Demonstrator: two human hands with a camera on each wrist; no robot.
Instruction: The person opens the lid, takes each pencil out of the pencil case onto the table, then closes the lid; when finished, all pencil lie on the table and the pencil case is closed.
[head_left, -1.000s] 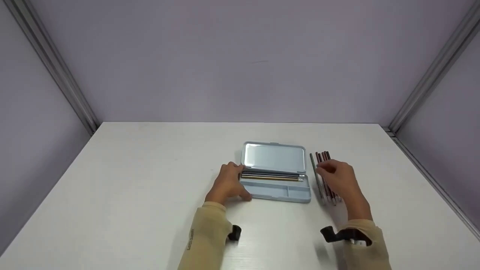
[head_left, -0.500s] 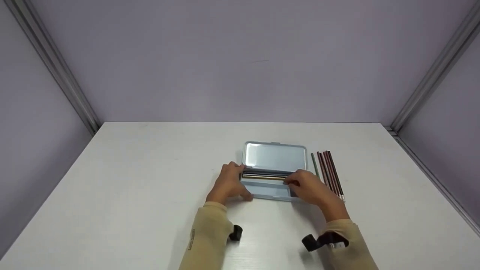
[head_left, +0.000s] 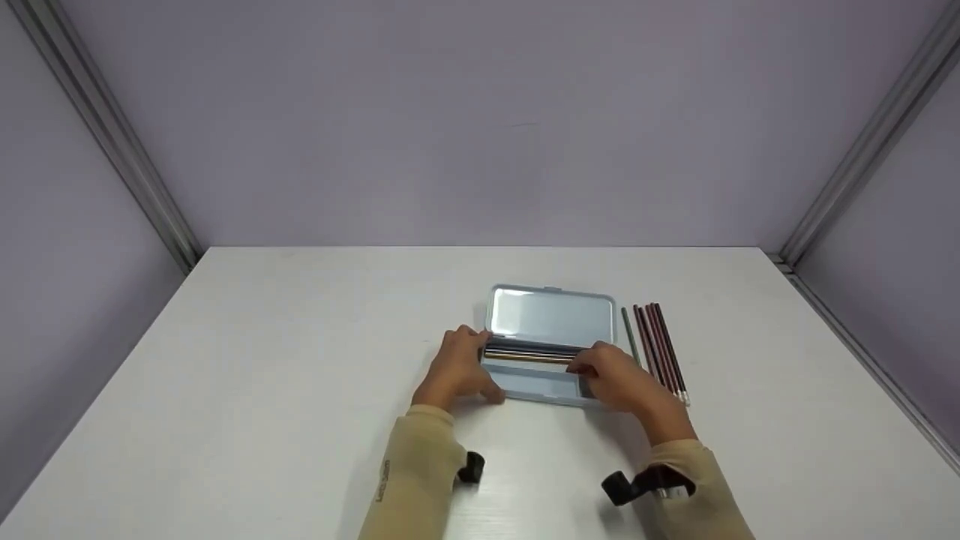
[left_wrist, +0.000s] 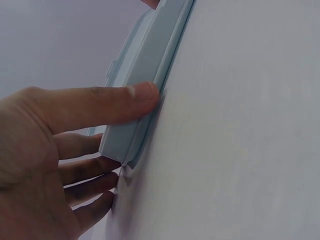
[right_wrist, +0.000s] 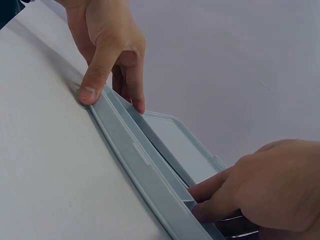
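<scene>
A pale blue pencil case (head_left: 551,316) lies open on the white table (head_left: 300,360), lid flat toward the back. Several pencils (head_left: 529,354) lie along the far side of its tray. My left hand (head_left: 456,367) holds the case's left end, thumb (left_wrist: 135,97) against the front rim and fingers behind it. My right hand (head_left: 615,379) reaches into the right end of the tray (right_wrist: 145,165), where its thumb and fingers (right_wrist: 210,197) pinch a pencil; the hand hides most of that pencil.
A row of several dark red pencils (head_left: 660,349) and one grey-green pencil (head_left: 628,339) lies on the table just right of the case. Purple walls with metal corner rails (head_left: 112,142) close in the back and sides.
My right hand left the loose pencils and moved left to the right end of the tray. Over the last half second it barely shifted. My left hand stayed put.
</scene>
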